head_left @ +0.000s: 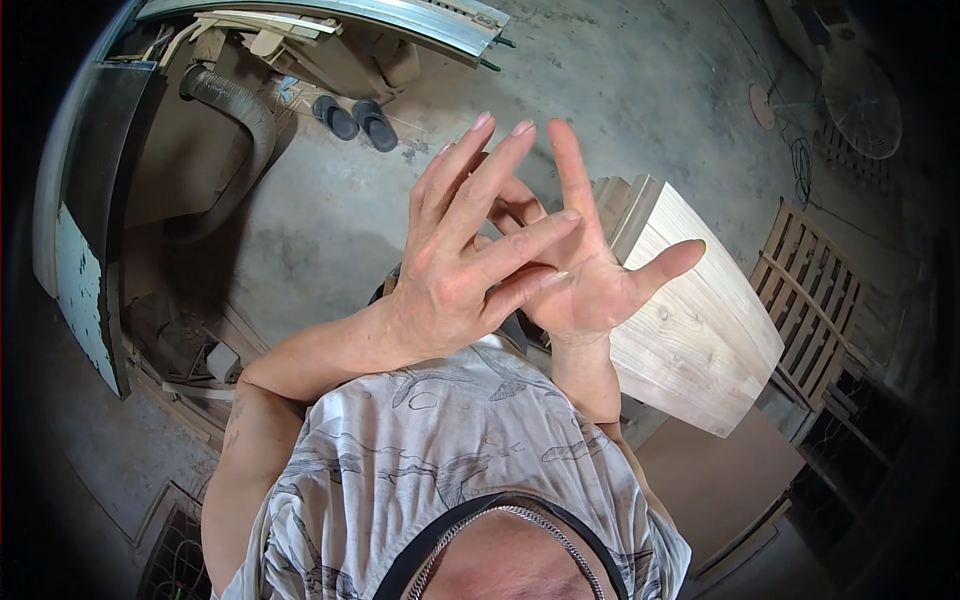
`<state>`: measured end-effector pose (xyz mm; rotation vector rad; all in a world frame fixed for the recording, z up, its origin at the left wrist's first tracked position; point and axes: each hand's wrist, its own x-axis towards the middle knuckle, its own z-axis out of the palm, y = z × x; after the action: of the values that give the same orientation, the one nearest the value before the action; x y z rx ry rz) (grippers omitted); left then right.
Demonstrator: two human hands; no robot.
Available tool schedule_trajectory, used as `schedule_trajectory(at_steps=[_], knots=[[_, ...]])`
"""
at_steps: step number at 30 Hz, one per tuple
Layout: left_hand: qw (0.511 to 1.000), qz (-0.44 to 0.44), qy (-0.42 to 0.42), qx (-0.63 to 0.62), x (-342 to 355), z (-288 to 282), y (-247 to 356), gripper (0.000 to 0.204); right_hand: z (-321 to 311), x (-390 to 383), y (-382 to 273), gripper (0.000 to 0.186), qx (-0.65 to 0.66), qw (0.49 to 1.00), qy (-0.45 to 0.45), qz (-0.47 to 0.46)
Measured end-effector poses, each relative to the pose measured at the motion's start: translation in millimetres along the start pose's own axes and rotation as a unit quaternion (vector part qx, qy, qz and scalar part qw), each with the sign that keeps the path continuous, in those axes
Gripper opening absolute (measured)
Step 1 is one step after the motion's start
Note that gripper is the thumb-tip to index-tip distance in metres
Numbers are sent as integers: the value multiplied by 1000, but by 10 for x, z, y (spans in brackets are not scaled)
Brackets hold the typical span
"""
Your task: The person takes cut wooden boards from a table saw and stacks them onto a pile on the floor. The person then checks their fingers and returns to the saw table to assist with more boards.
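Observation:
My left hand (462, 250) is raised in front of my chest with its back showing and its fingers spread; its thumb and a forefinger reach over my right palm, and whether they touch it is unclear. My right hand (590, 270) is turned palm up, fingers and thumb apart, some fingers partly hidden behind the left. Neither holds anything visible. Behind and to the right of my right hand is a stack of pale wooden boards (700, 320), its top panel showing knots.
Dark slip-on sandals (374, 126) lie on the concrete floor (320, 230). Offcuts (270, 40), a ribbed duct (240, 130) and a metal-edged machine (90, 230) stand left. A slatted pallet (815, 280), cables (800, 165) and a fan (860, 105) are at right. A brown panel (715, 470) is lower right.

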<state>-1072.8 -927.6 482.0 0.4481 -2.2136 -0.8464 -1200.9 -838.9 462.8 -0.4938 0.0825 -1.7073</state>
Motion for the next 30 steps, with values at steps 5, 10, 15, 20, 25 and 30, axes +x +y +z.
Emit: schedule_trajectory(at_steps=[5, 10, 15, 20, 25, 30], knots=[[999, 22, -6, 28, -46, 17, -21, 36, 38, -29, 12, 141, 7, 1000, 29, 0], [999, 28, -9, 32, -48, 5, -17, 34, 49, -41, -3, 142, 0, 999, 31, 13], [999, 24, -23, 28, -17, -4, -8, 43, 25, -56, -30, 142, -10, 999, 41, 23], [1000, 18, -5, 11, 7, 16, -15, 41, -36, -34, -39, 142, -8, 1000, 5, 12], [1000, 13, 3, 4, 35, 40, -37, 42, -23, -17, -24, 143, -34, 999, 22, -4], [999, 29, 20, 3, 48, 87, -50, 41, 8, 3, -49, 144, -42, 998, 41, -4]])
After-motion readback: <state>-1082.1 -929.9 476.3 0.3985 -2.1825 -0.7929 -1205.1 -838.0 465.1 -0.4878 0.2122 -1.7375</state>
